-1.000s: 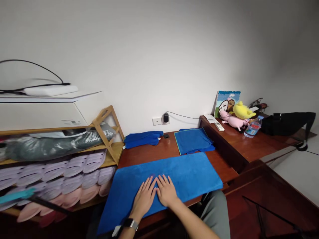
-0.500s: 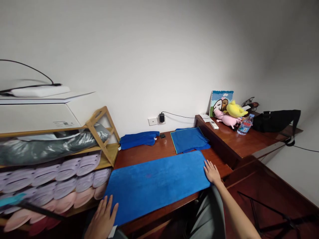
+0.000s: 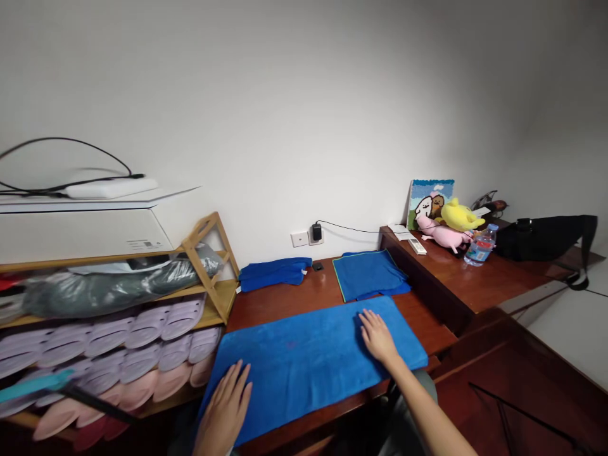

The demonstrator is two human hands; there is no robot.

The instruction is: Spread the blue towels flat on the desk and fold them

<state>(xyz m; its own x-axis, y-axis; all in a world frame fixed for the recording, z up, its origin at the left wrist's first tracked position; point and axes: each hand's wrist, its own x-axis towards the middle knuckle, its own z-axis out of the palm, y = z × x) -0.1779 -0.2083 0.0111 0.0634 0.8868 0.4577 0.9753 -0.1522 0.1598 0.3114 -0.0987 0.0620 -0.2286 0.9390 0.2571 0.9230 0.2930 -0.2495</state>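
A long blue towel (image 3: 304, 361) lies spread over the front of the brown wooden desk (image 3: 285, 303), with faint wrinkles between my hands. Flat on its left end rests my left hand (image 3: 225, 402), fingers stretched out. My right hand (image 3: 377, 335) lies open on the towel's right part, in from the right end, fingers slightly spread. Behind it, a folded blue cloth with a green edge (image 3: 368, 274) lies on top of another blue cloth. Another folded blue cloth (image 3: 273, 273) sits against the wall at the back left.
To the left stands a wooden rack (image 3: 206, 278) with lilac and pink slippers (image 3: 147, 326) and a white box (image 3: 85, 231) on top. A raised desk at right holds a water bottle (image 3: 481, 246), plush toys (image 3: 458, 215), a remote (image 3: 417, 246) and a black bag (image 3: 541, 237). A charger (image 3: 316, 231) is plugged into the wall.
My right hand has moved left from the towel's right edge onto its surface. My left hand lies further onto the left end. Wrinkles have appeared in the towel. The view has shifted slightly left.
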